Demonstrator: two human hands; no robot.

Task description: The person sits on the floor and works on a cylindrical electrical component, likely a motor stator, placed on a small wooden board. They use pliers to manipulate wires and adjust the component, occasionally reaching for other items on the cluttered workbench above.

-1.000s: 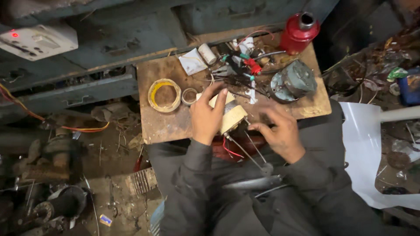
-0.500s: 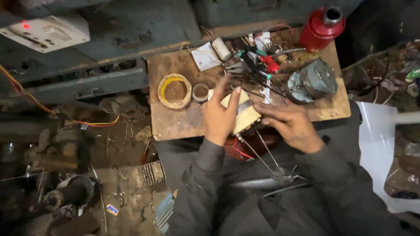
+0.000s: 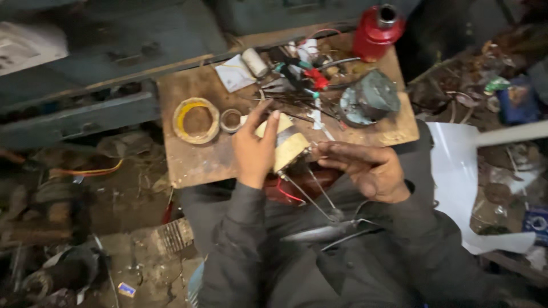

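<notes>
My left hand (image 3: 255, 149) grips a small pale yellow block-shaped part (image 3: 287, 149) with a grey metal band, held over the near edge of a worn wooden board (image 3: 197, 162). My right hand (image 3: 365, 168) sits just to its right, fingertips touching the part's right end. Thin metal rods or wires (image 3: 311, 197) hang from the part down toward my lap, beside a red wire (image 3: 288, 194).
On the board lie a yellow tape roll (image 3: 196, 120), a small ring (image 3: 231, 120), a grey round motor housing (image 3: 370, 98), a red canister (image 3: 377, 31), white paper (image 3: 234, 74), a white spool (image 3: 254, 61) and tangled wires and tools (image 3: 302, 80). A white sheet (image 3: 456, 165) lies right; cluttered floor left.
The view has shifted, so the board sits further right and lower in frame. Both hands stay on the yellow part; my right hand's fingers have stretched flatter toward it.
</notes>
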